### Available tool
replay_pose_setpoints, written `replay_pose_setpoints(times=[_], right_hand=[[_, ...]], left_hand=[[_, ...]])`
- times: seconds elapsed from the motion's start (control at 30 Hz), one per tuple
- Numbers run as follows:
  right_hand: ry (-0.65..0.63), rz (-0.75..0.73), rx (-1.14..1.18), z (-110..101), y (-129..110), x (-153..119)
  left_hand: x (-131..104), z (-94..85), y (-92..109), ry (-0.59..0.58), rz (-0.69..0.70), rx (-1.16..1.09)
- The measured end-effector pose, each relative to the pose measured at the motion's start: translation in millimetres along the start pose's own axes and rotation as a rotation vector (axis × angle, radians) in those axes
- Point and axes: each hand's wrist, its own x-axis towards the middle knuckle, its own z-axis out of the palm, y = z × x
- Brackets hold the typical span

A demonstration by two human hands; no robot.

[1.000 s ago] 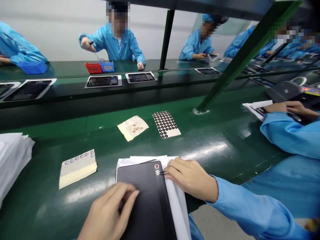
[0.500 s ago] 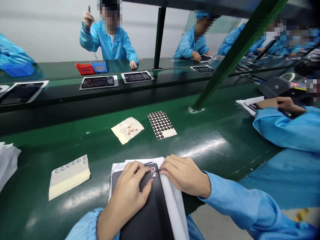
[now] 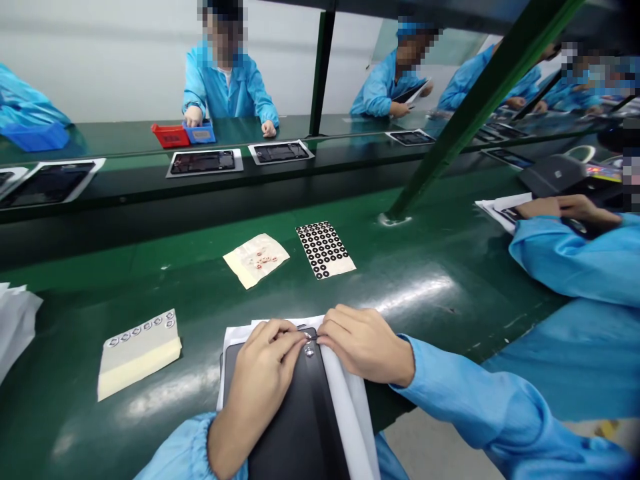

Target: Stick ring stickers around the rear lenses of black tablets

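Note:
A black tablet-like panel (image 3: 295, 433) lies on white sheets (image 3: 343, 400) in front of me. Near its top corner sits a small round, shiny, lens-like piece (image 3: 309, 351). My left hand (image 3: 263, 387) rests over the panel, thumb and forefinger pinched at a small shiny piece (image 3: 307, 337) just above the round one; the fingertips partly cover it. From the right, my right hand (image 3: 363, 343) meets the same corner, its fingers closed on a thin dark-tipped tool, mostly hidden in the grip.
Ahead lie a paper with small red pieces (image 3: 265, 260) and a sheet of black ring stickers (image 3: 327, 250). A sticker sheet (image 3: 140, 353) is at left. A green post (image 3: 430, 160) rises ahead. A co-worker's sleeve (image 3: 565, 253) is at right; panels (image 3: 205, 162) line the far shelf.
My left thumb has closed up to the forefinger over the small red piece. My right hand stays near the corner. Across the bench, a co-worker's raised hand has come down to the blue bin.

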Motion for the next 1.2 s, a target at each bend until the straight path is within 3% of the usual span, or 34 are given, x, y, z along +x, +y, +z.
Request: replay_pose_setpoints(times=[0.17, 0.4, 0.6, 0.87, 0.97, 1.03, 1.13, 1.2], right_hand=[[0.091, 0.022, -0.038, -1.1, -0.4, -4.9], [0.08, -0.09, -0.191, -6.5, -8.1, -5.4], [0.178, -0.188, -0.309, -7.6, -18.9, -8.3], [0.29, -0.043, -0.284, 15.7, -34.1, -24.2], [0.308, 0.147, -0.113, 15.2, -20.6, -23.2], [0.272, 0.306, -0.024, 13.1, 0.6, -20.7], [0.126, 0.414, -0.022, 12.0, 44.4, -13.5], [0.029, 0.427, -0.031, 13.2, 72.3, -6.3]], left_hand=[[1.4, 1.5, 0.2, -0.009, 0.026, 0.03], [2.6, 2.4, 1.3, -0.03, 0.092, 0.101], [0.9, 3.3, -4.4, -0.02, 0.137, 0.07], [-2.9, 6.7, 0.2, -0.04, 0.141, 0.134], [13.2, -3.9, 0.3, -0.139, 0.049, 0.106], [36.4, -14.1, -10.1, -0.17, -0.058, 0.113], [81.1, -27.5, -40.0, -0.054, -0.179, 0.356], [107.1, -32.4, -60.9, -0.035, -0.192, 0.452]])
